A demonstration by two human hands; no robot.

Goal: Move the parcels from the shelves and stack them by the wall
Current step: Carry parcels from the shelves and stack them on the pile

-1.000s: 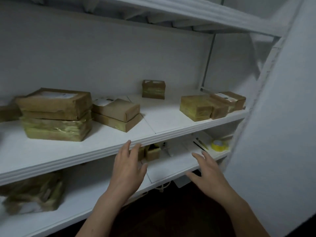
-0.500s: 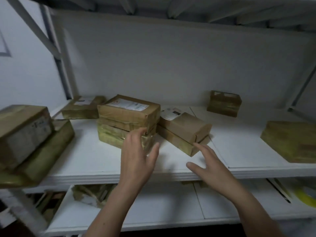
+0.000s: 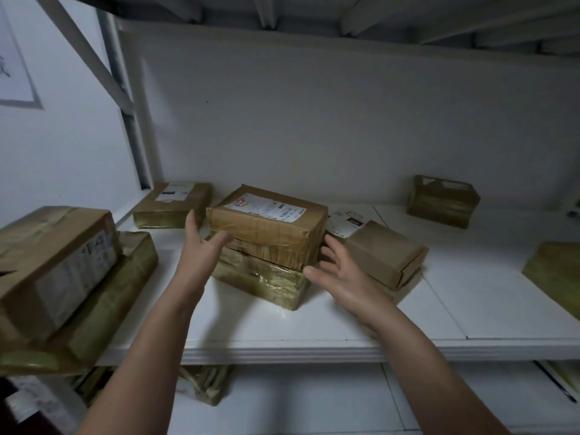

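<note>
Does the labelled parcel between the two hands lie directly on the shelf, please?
No, the labelled parcel rests on top of a tape-wrapped parcel, and only that lower one lies on the shelf.

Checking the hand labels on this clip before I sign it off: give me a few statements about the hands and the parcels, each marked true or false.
1. The left hand and the right hand are both open, one on each side of the middle stack. True.
2. The right hand holds a parcel lifted off the shelf. False: it holds nothing, and every parcel in view rests on a shelf or on another parcel.
3. The top parcel of the middle stack bears a white label. True.
4. The lower shelf has no parcels on it. False: a taped parcel lies there, below the left forearm.
</note>
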